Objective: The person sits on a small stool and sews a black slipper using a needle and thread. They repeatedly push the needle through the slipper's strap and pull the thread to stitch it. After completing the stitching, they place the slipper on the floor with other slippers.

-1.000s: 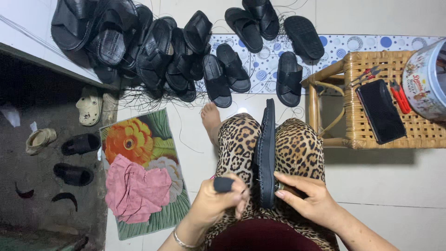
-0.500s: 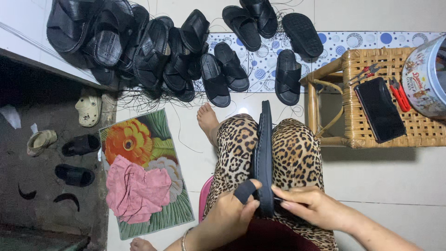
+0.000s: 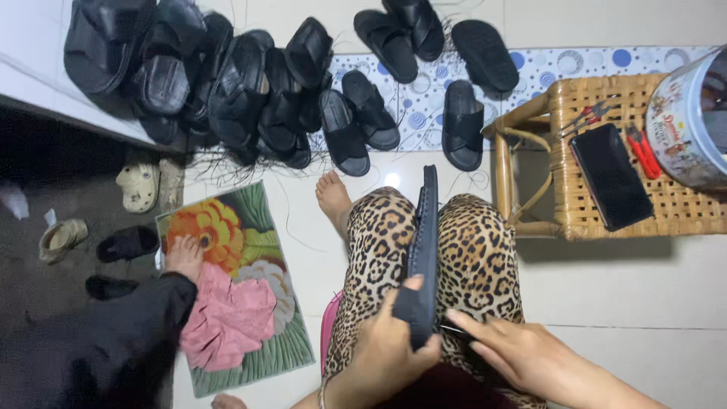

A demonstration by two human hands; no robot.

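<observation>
Gripping the black sandal sole [image 3: 424, 242] on edge between the knees at lower centre, left hand [image 3: 382, 352] wraps its near end; right hand [image 3: 522, 352] pinches a thin tool at its side. Best keep the sole clamped steady, tool close to the edge.

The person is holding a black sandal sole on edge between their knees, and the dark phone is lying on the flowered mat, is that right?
Not quite. The phone lies on the wicker stool, not the flowered mat, as the head view shows. The rest holds: the black sandal sole stands on edge between the knees, held by both hands.
</observation>
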